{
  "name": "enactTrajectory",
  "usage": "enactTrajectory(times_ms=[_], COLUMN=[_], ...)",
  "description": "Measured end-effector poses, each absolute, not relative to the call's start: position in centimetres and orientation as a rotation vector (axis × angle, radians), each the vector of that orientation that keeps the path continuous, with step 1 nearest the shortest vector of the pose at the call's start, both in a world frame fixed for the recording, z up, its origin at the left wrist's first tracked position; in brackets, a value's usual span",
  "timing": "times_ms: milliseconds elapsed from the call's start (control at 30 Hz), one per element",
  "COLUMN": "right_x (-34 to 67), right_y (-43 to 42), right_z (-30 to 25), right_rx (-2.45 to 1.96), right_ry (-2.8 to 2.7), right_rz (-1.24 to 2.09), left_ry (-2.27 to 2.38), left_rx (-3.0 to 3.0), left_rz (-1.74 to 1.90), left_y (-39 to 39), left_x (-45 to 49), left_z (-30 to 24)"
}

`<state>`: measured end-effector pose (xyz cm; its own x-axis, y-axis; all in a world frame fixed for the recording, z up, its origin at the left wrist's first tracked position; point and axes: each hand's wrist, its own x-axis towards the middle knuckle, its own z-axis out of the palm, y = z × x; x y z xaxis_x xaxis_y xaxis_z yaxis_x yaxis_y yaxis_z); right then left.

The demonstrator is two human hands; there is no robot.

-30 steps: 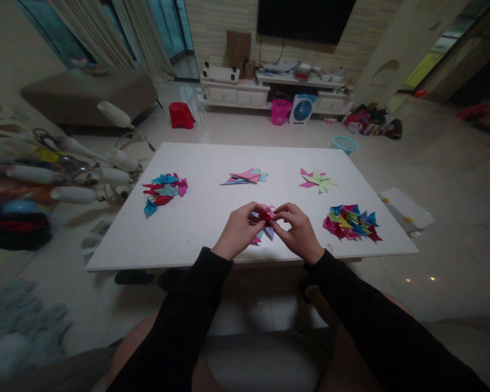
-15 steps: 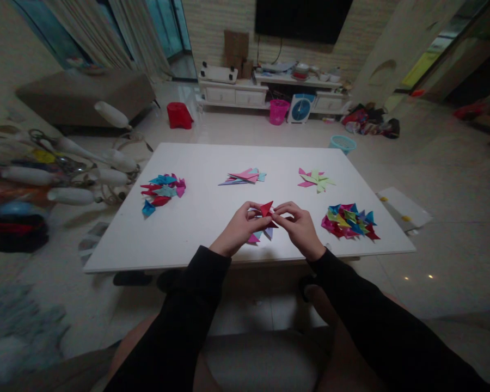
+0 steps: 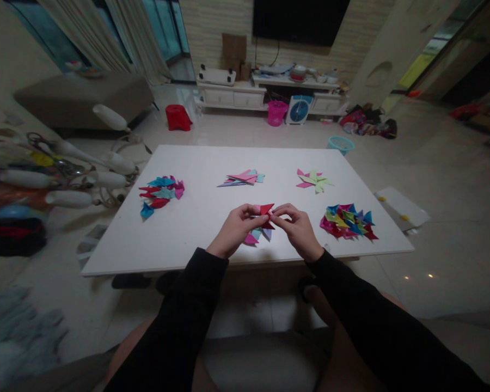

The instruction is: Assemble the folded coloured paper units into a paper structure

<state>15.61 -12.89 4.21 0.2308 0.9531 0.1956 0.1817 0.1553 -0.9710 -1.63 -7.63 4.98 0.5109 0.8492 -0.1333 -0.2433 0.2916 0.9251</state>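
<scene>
Both hands meet over the near middle of the white table (image 3: 212,158). My left hand (image 3: 232,231) and my right hand (image 3: 296,228) pinch a red folded paper triangle (image 3: 265,209) between their fingertips, held just above the table. Under the hands lies a small cluster of folded paper pieces (image 3: 256,236) in pink, teal and purple. Right of my right hand sits a heap of mixed-colour folded triangles (image 3: 346,221).
A pile of blue, red and pink pieces (image 3: 160,191) lies at the table's left. A flat pink-and-purple paper assembly (image 3: 242,177) and a green-and-pink pinwheel (image 3: 313,180) lie farther back. A rack with white handles and scissors (image 3: 65,169) stands left of the table.
One second ago the hands pressed the pieces together low on the table. Since then the red triangle has been lifted between the fingertips, and it stays raised now.
</scene>
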Motion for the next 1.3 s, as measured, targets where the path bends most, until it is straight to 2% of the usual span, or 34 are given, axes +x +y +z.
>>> enactTrajectory(times_ms=[867,1100,1300], right_x=[17.2,21.1,31.5], right_y=[-13.0,-13.4,-14.4], right_z=[4.1,4.2,6.4], right_rx=[-1.392,-1.552,-1.905], right_ry=[-1.291,-1.343,-1.28], right_rz=[0.703,0.418,-0.16], left_ry=[0.821,0.837,0.892], left_rx=[1.121,1.019,1.077], left_rz=[0.775,0.766,0.75], left_y=[-7.8,-7.6,-7.4], left_x=[-0.5,0.5,0.4], left_z=[5.2,5.5,6.1])
